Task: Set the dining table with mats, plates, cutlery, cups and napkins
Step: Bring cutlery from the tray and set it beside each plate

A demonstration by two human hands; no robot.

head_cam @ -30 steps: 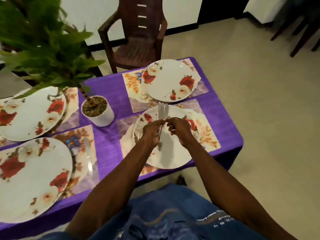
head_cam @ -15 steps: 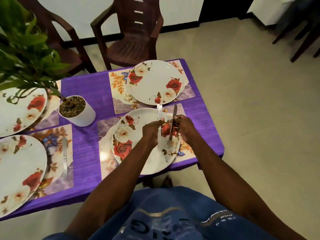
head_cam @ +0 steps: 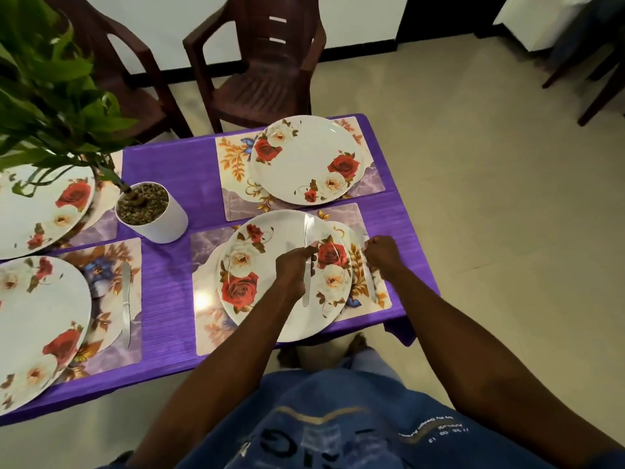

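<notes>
you are standing over the purple table [head_cam: 169, 292], where four floral plates are sitting on floral mats. the near-right plate [head_cam: 270, 282] is lying on its mat [head_cam: 206, 258] in front of you. a white plant pot [head_cam: 159, 218] is standing mid-table. your left hand [head_cam: 294, 265] is closing around a butter knife [head_cam: 307, 231], holding it over the plate. your right hand [head_cam: 382, 253] is pinching a second knife [head_cam: 370, 286] down at the mat's right edge. another knife [head_cam: 125, 299] is lying on the near-left mat [head_cam: 111, 265].
</notes>
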